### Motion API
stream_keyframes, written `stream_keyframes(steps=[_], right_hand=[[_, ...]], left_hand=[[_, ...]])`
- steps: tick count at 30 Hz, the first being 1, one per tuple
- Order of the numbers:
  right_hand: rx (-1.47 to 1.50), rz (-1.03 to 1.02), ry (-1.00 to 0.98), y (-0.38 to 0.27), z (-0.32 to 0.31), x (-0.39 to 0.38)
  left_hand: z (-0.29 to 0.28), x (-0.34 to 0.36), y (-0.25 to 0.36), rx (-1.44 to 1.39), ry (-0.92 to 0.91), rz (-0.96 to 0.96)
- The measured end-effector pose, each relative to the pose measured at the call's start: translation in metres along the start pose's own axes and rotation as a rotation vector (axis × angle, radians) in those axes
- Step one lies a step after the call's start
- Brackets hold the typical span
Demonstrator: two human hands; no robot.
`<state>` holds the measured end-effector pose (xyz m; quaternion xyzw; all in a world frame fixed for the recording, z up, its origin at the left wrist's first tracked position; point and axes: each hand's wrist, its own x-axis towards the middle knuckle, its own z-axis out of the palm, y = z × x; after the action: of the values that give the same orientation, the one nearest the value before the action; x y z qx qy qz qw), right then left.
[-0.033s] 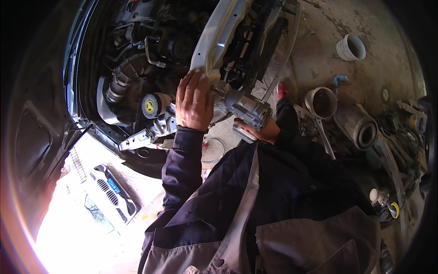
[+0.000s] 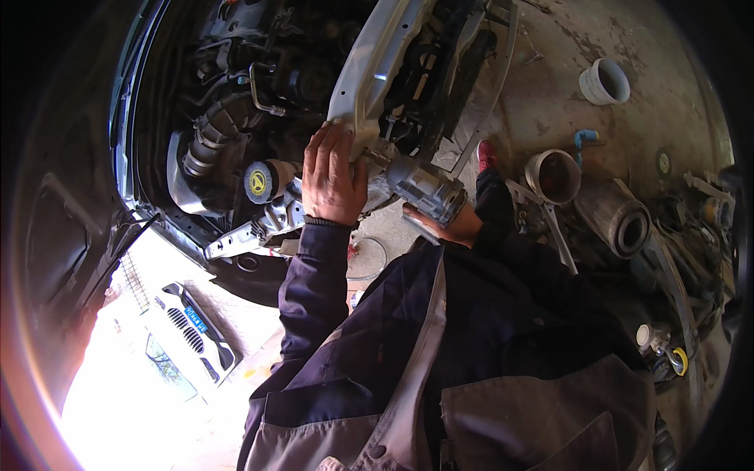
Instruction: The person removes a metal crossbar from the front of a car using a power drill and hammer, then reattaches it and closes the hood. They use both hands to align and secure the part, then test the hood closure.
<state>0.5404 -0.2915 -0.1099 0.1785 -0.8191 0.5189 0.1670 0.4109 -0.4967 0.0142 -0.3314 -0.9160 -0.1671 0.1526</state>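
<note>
My left hand (image 2: 334,177) lies with its fingers stretched out flat over the near end of a silver metal crossbeam (image 2: 363,82) at the front of a car's engine bay. Gripped in my right hand (image 2: 459,226) is a grey impact wrench (image 2: 424,184), its handle partly hidden by my fingers. The wrench's nose points left at the beam's end, close beside my left hand. I cannot make out the fastener there. A round black cap with a yellow mark (image 2: 258,182) sits left of my left hand, above a light metal bracket (image 2: 236,240).
A ribbed air intake hose (image 2: 212,133) runs through the engine bay. On the floor at right stand a white bucket (image 2: 603,82), a second bucket (image 2: 552,176) and a large metal cylinder (image 2: 613,220) among scattered parts. Outside at lower left, a white car (image 2: 196,334) is parked.
</note>
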Motion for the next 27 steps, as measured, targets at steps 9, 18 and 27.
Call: stream_keyframes(steps=[9, 18, 27], right_hand=[[0.695, 0.566, -0.093, 0.002, -0.017, -0.001], [0.575, 0.517, -0.25, 0.009, -0.013, -0.005], [0.361, 0.289, -0.146, 0.009, 0.005, -0.013]], left_hand=[[0.002, 0.003, 0.002, 0.026, -0.05, -0.118], [0.002, 0.006, 0.003, 0.021, -0.05, -0.14], [0.002, 0.007, 0.003, 0.015, -0.035, -0.159]])
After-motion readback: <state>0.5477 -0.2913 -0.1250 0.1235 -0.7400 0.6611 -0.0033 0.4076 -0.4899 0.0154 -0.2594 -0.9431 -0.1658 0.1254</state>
